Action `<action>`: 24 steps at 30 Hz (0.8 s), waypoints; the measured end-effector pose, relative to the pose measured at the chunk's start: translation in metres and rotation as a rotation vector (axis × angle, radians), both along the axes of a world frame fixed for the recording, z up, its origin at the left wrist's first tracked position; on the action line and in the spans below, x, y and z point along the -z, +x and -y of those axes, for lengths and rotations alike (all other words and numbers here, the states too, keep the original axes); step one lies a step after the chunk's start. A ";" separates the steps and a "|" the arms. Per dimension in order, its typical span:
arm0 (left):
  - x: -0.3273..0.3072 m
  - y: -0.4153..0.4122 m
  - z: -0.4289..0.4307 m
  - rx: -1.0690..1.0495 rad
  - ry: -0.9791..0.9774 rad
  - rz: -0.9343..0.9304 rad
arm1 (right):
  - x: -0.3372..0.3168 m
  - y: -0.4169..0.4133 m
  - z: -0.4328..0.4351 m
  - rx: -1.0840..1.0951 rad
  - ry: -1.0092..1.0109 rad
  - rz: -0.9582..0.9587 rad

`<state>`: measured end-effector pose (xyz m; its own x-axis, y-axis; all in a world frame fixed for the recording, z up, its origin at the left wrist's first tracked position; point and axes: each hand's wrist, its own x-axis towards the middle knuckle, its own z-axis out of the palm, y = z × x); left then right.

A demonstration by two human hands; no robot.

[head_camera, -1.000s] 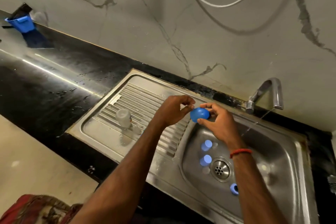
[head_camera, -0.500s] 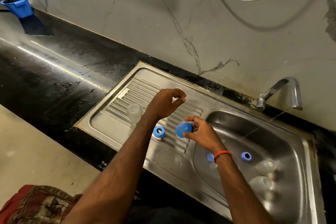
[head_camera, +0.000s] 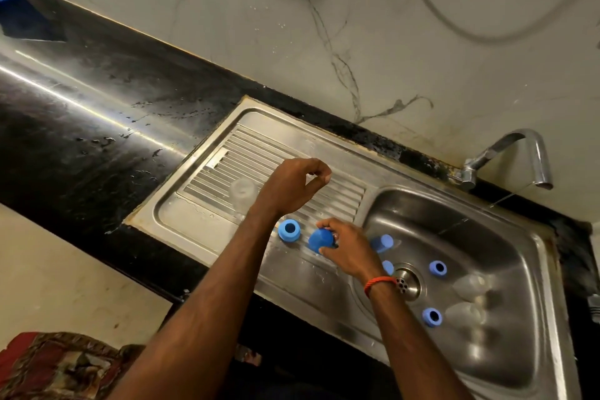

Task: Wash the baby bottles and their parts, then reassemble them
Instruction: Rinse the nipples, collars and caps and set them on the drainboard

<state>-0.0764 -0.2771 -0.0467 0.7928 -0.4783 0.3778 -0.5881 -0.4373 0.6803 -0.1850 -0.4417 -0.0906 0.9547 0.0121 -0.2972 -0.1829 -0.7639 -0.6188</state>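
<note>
Right hand [head_camera: 349,252] grips a blue dome cap [head_camera: 320,240] in curled fingertips, low over the drainboard [head_camera: 276,149] of the steel sink, just beside a blue screw ring [head_camera: 288,230] standing there. Left hand [head_camera: 292,185] hovers above the drainboard ribs, fingers curled and thumb near the forefinger; whether it pinches anything cannot be told. Basin [head_camera: 454,221] contents lie around the drain [head_camera: 407,281] — further blue caps [head_camera: 382,243], blue rings [head_camera: 438,268] and clear bottles [head_camera: 470,284] — while one clear cup [head_camera: 243,193] stands on the drainboard.
</note>
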 end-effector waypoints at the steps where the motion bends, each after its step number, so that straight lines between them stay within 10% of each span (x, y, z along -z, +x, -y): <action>1: 0.001 0.000 0.000 0.006 -0.002 0.003 | 0.002 0.000 -0.002 -0.008 -0.011 0.005; 24: -0.006 -0.026 0.025 0.083 0.091 0.000 | -0.025 -0.020 0.042 0.141 0.005 0.112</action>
<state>-0.1023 -0.3024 -0.0402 0.7491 -0.5743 0.3302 -0.6248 -0.4471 0.6401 -0.2052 -0.4836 -0.0653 0.9742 -0.1231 -0.1889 -0.2177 -0.7327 -0.6448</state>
